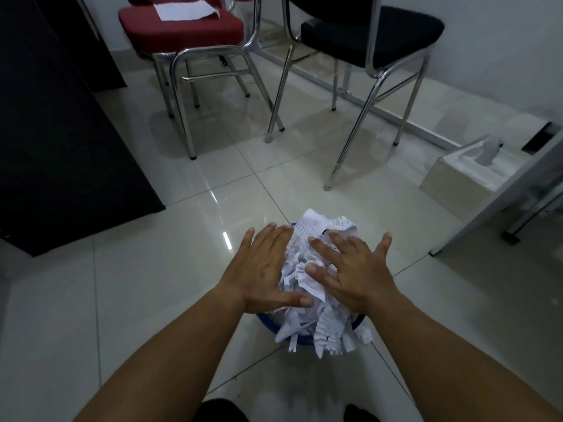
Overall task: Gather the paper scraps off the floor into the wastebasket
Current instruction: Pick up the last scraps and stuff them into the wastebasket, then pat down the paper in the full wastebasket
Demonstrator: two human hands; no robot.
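Both hands, left hand (pixel 264 266) and right hand (pixel 353 269), press flat with fingers spread on the scraps (pixel 307 269), packing the overfull basket (pixel 268 322) so none spill.

Wastebasket (pixel 266 321) on floor (pixel 152 284), centre foreground. Paper scraps (pixel 307 281) heaped in it, spilling over near rim. Left grip (pixel 265 269) and right grip (pixel 356 269) flat on heap, side by side. Behind: left chair (pixel 182 28) with sheet (pixel 185 10) on seat, right chair (pixel 371 28) beside it. Tissue box (pixel 463 172) on floor, right.
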